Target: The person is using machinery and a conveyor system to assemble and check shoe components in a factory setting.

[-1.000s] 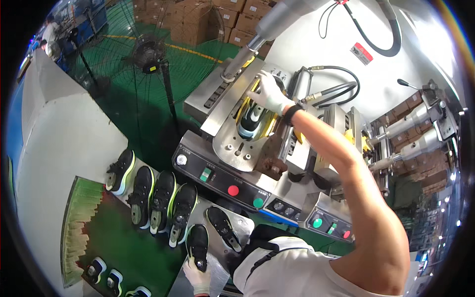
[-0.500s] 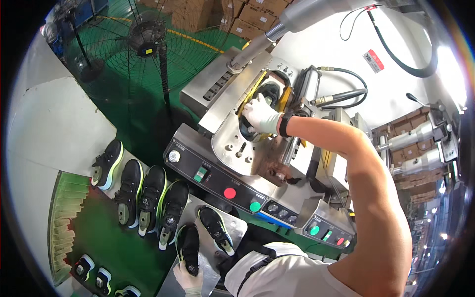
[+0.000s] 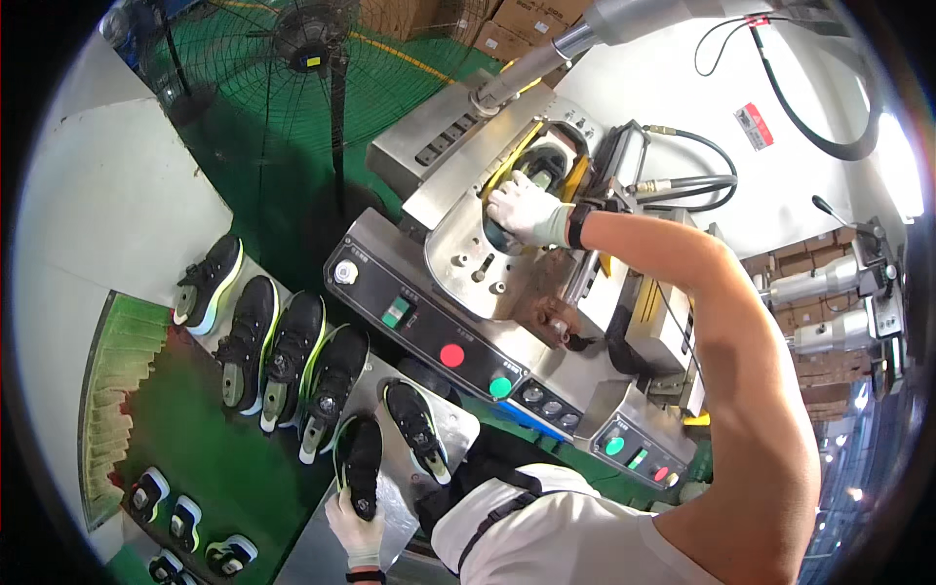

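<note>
My right hand [image 3: 526,210], in a white glove, reaches into the oval opening of a steel pressing machine [image 3: 450,226]. Its fingers are curled over a dark shoe [image 3: 542,162] lying in that opening, partly covered by the hand. Low in the picture, my gloved left hand [image 3: 356,531] grips the near end of a black sneaker [image 3: 363,456] with a pale green sole edge. That sneaker is over a metal shelf [image 3: 375,560]. Beside it on the shelf lies another black sneaker [image 3: 417,429], touched by neither hand.
Several black sneakers [image 3: 291,351] stand in a row on the left, and more shoes [image 3: 185,522] are lower down. A control panel [image 3: 429,327] with buttons runs along the machine's front. A wire fan [image 3: 312,44] stands behind; hoses and a cylinder [image 3: 616,175] lie right of the opening.
The whole view has shifted slightly. My right hand still lies over the shoe in the machine, and my left hand still grips its sneaker, with more of its wrist now showing.
</note>
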Available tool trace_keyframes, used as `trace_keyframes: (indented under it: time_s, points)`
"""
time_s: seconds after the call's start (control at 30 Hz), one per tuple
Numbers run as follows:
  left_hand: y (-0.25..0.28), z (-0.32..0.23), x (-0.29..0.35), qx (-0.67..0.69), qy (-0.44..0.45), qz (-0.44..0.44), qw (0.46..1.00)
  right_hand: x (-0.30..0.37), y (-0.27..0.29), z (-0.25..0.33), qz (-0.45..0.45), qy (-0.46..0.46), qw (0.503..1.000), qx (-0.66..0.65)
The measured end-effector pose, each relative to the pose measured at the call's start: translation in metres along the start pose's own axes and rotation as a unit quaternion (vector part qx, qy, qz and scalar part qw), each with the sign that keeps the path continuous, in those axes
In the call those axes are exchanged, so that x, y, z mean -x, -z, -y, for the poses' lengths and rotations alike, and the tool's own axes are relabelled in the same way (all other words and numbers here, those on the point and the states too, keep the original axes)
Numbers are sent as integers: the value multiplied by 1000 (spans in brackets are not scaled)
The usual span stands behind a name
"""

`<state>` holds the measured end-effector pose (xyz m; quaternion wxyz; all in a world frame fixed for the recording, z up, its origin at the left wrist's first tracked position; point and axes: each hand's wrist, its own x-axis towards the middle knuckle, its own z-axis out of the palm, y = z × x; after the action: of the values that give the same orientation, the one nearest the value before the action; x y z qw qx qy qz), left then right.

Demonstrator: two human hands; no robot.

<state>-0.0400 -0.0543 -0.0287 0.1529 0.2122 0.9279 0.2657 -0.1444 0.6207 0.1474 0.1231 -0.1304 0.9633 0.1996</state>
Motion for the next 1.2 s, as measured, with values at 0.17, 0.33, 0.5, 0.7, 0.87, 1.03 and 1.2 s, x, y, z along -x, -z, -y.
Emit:
trace_keyframes:
  time_s: [0.17,0.33,0.5,0.7,0.87,1.03,1.2]
  points:
    - [-6,-1,-1,7,-20,-17,1000,1,-26,-7,-16,35,999,18]
    - [-2,-8,2,-10,-28,-38,999,7,-19,-11,-37,64,997,22]
    - [4,-10,8,11,-25,-21,999,-6,-16,-6,7,1,998,-57]
    - [15,-5,6,-7,-43,-35,998,51,123,88,-218,-11,955,-200]
    - [10,1,9,-5,-45,-12,999,105,128,308,-212,-119,901,-358]
    - [13,14,22,70,-74,21,995,95,4,393,69,-226,963,-133]
    - [8,30,24,113,-49,37,992,78,58,471,-149,-297,883,-333]
